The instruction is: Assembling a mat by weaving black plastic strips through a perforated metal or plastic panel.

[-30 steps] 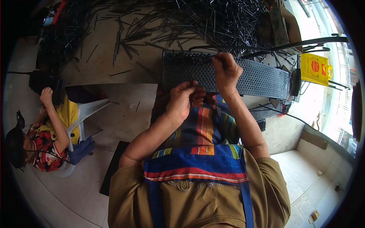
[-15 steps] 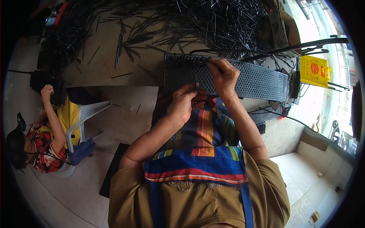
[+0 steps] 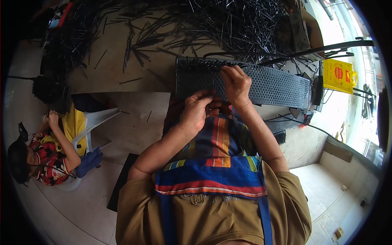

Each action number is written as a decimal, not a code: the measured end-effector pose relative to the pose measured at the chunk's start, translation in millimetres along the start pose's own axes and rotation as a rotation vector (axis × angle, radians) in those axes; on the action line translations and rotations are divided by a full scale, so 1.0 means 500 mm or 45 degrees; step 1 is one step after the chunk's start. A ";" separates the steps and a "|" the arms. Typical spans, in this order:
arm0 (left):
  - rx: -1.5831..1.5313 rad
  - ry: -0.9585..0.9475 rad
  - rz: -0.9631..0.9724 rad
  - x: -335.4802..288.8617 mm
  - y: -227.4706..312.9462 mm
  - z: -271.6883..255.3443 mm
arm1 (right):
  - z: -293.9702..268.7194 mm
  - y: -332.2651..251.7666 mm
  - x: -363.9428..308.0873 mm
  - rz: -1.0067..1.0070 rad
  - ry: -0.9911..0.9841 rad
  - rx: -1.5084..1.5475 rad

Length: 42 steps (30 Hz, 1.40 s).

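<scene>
A long black perforated panel (image 3: 269, 83) with rows of round holes lies crosswise in front of me. Along its far edge on the left, short dark strips (image 3: 204, 64) stand in a bristly row. My right hand (image 3: 237, 83) hangs over the panel near this row, thumb and fingers pinched together; whatever is between the fingertips is too small to make out. Closer to my body, at the near edge of the panel, my left hand (image 3: 197, 109) is closed on a thin black strip (image 3: 213, 84) whose end sticks up past the fingers.
A large heap of loose black strips (image 3: 245, 28) covers the far table (image 3: 110, 77). At the left, another person (image 3: 53, 151) sits on a pale plastic chair (image 3: 96, 124) beside a dark bristly piece (image 3: 49, 92). On the right are black bars and a yellow bag (image 3: 338, 76).
My right hand has shifted slightly left and nearer along the panel. The left hand has barely moved. The other person's raised hand has come down toward their body.
</scene>
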<state>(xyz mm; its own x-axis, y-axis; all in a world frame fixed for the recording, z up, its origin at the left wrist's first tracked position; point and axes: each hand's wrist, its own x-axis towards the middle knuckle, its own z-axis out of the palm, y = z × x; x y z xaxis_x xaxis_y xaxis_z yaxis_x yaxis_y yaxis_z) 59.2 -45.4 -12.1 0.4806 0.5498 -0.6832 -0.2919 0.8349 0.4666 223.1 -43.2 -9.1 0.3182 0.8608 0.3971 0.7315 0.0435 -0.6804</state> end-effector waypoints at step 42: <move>-0.021 -0.104 0.116 0.016 -0.010 0.026 | -0.051 -0.004 0.001 0.892 -0.353 1.054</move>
<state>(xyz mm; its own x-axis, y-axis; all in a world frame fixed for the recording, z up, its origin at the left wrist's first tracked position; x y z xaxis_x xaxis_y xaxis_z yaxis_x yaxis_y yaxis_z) 75.2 -45.8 -12.5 0.5169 0.6201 -0.5901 -0.3506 0.7823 0.5149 237.4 -55.8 8.1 0.2815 0.9062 -0.3157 -0.2161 -0.2606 -0.9409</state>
